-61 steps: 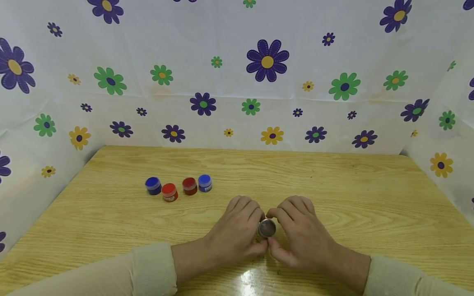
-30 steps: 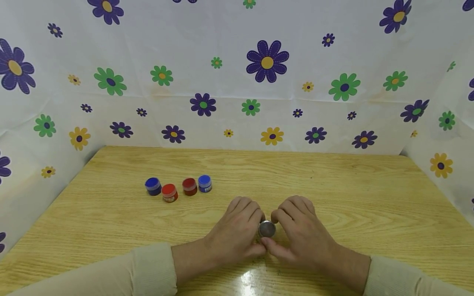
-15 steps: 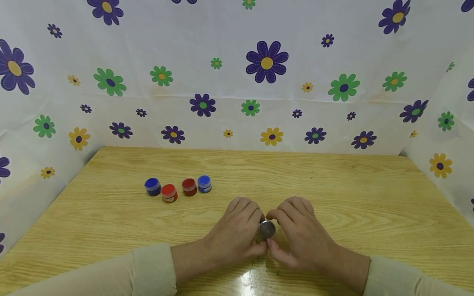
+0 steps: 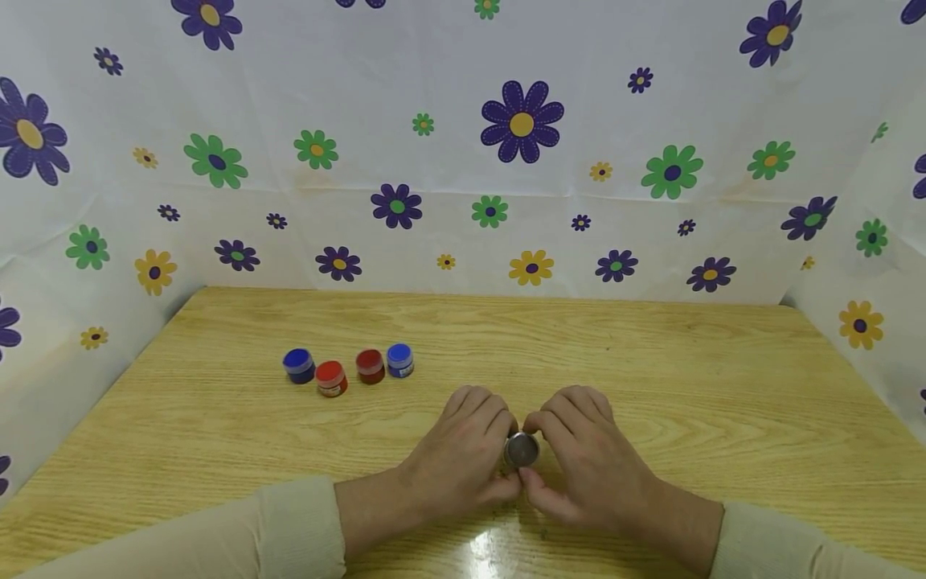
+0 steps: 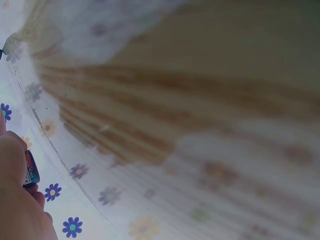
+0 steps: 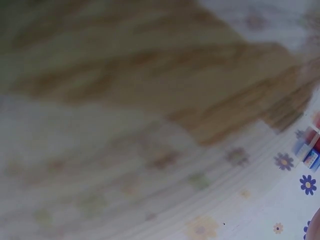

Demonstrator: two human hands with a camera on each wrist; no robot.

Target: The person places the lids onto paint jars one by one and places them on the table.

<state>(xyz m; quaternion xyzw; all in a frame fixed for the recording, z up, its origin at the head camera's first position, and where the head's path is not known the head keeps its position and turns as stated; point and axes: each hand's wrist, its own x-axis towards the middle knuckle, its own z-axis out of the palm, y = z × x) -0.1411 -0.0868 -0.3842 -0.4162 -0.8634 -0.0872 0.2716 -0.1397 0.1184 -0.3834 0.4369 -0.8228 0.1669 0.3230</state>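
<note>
A small round jar with a dark grey top point(image 4: 522, 449) stands between the two hands at the near middle of the table. My left hand point(image 4: 466, 450) grips it from the left, its fingers curled behind and the thumb in front. From the other side, my right hand point(image 4: 589, 454) pinches the jar's rim between forefinger and thumb. In the left wrist view the left hand point(image 5: 22, 195) holds the jar point(image 5: 31, 169), which shows a dark side and part of a label. Only a sliver of the right hand point(image 6: 314, 231) shows in the right wrist view.
Farther left on the wooden table point(image 4: 687, 378) stand a dark blue jar point(image 4: 299, 366), a bright red jar point(image 4: 331, 379), a dark red jar point(image 4: 370, 367) and a lighter blue jar point(image 4: 400, 361). A white flowered cloth point(image 4: 441, 169) hangs behind and at both sides.
My right forefinger and thumb have shifted back and forth round the jar's rim, with small turns. The left hand and the jar have stayed in place.
</note>
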